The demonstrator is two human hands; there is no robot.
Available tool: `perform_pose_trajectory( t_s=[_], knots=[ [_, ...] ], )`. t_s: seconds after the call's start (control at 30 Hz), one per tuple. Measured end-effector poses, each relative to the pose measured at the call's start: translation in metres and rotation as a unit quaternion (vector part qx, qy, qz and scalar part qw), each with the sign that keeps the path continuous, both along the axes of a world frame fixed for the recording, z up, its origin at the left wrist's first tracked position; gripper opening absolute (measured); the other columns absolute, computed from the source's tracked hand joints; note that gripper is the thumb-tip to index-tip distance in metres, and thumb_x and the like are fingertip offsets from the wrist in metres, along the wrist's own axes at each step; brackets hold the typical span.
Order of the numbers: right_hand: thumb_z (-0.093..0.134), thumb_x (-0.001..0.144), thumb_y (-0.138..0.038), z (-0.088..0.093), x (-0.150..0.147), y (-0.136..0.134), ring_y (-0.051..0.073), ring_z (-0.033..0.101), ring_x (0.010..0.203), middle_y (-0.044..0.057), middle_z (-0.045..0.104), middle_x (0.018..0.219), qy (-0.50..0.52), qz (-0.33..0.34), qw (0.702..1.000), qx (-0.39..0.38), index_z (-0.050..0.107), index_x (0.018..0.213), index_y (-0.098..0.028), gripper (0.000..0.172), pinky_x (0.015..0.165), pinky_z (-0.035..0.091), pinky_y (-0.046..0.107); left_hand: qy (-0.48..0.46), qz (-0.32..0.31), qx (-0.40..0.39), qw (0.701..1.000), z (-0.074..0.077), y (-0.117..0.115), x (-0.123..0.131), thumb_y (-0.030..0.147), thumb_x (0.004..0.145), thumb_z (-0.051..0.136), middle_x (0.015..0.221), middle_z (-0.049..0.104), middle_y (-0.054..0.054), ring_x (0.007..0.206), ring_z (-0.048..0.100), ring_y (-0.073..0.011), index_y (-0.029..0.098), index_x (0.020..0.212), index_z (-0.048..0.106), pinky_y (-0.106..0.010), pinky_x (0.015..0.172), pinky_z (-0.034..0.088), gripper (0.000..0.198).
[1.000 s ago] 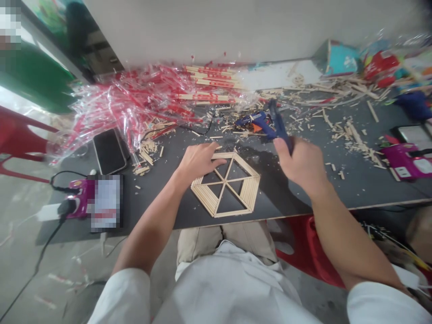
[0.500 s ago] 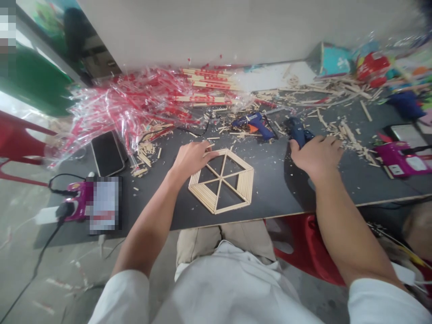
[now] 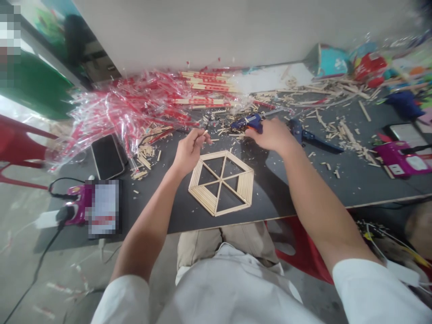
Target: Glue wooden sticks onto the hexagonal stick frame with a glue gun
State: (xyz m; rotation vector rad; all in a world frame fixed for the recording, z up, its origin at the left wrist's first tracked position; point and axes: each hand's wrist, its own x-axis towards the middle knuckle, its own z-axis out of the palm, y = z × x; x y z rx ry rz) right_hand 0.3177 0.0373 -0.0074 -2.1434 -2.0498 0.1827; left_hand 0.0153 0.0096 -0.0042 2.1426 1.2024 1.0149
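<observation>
Glue gun (image 3: 245, 122) pointing left, right-hand fingers (image 3: 253, 129) gripping it, left-hand fingers (image 3: 198, 136) pinching wooden stick (image 3: 205, 132)

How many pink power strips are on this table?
2: one pink power strip at the left end of the table, another pink power strip at its right end. Others could be hidden.

A white wall (image 3: 202, 31) rose behind the dark tabletop (image 3: 337, 186), and scuffed concrete floor (image 3: 50, 265) spread below it. A red plastic chair (image 3: 23, 144) stood at the left, with another red seat (image 3: 300, 247) beneath the tabletop.
</observation>
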Motion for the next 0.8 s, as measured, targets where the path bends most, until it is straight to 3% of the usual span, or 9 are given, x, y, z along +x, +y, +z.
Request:
perform_pose_trajectory(
  t_s=[0.17, 0.33, 0.43, 0.57, 0.8],
  knots=[
    [0.06, 0.101, -0.047, 0.0, -0.016, -0.008, 0.045, 0.062, 0.125, 0.031, 0.069, 0.121, -0.001, -0.031, 0.999, 0.018, 0.067, 0.125, -0.001, 0.053, 0.109, 0.047, 0.054, -0.015, 0.021, 0.007, 1.0, 0.0, 0.004, 0.0, 0.038, 0.105, 0.064, 0.121, 0.079, -0.009, 0.11, 0.074, -0.0201, 0.023, 0.106, 0.081, -0.033, 0.093, 0.06, 0.022],
    [0.054, 0.102, -0.045, 0.0, -0.016, -0.016, 0.044, 0.069, 0.112, 0.029, 0.07, 0.117, 0.053, -0.057, 0.996, 0.044, 0.058, 0.133, -0.005, 0.051, 0.095, 0.053, 0.053, -0.107, 0.063, -0.058, 0.991, -0.013, 0.01, 0.0, 0.038, 0.097, 0.075, 0.112, 0.081, -0.007, 0.098, 0.073, -0.0179, 0.024, 0.106, 0.084, -0.033, 0.088, 0.06, 0.019],
    [0.059, 0.1, -0.057, -0.005, -0.015, -0.017, 0.043, 0.071, 0.099, 0.025, 0.072, 0.107, 0.106, -0.064, 0.991, 0.057, 0.054, 0.135, -0.011, 0.059, 0.088, 0.055, 0.054, -0.229, 0.063, -0.107, 0.965, -0.02, 0.012, 0.002, 0.05, 0.086, 0.086, 0.104, 0.083, -0.007, 0.091, 0.073, -0.0173, 0.021, 0.099, 0.085, -0.03, 0.083, 0.059, 0.032],
    [0.078, 0.083, -0.07, -0.013, -0.016, -0.017, 0.04, 0.072, 0.093, 0.018, 0.072, 0.1, 0.164, -0.049, 0.981, 0.093, 0.055, 0.127, -0.018, 0.072, 0.084, 0.057, 0.055, -0.344, 0.061, -0.167, 0.922, -0.025, 0.015, 0.006, 0.056, 0.065, 0.099, 0.086, 0.08, -0.004, 0.074, 0.07, -0.0123, 0.018, 0.093, 0.084, -0.026, 0.074, 0.057, 0.05],
    [0.07, 0.091, -0.055, -0.014, -0.025, -0.02, 0.037, 0.072, 0.085, 0.014, 0.072, 0.089, 0.153, 0.02, 0.981, 0.12, 0.059, 0.108, -0.023, 0.037, 0.08, 0.058, 0.051, -0.446, 0.028, -0.255, 0.857, -0.028, 0.021, 0.0, 0.057, 0.061, 0.102, 0.09, 0.081, -0.003, 0.073, 0.073, -0.0092, 0.019, 0.094, 0.079, -0.021, 0.07, 0.06, 0.055]
  ],
)
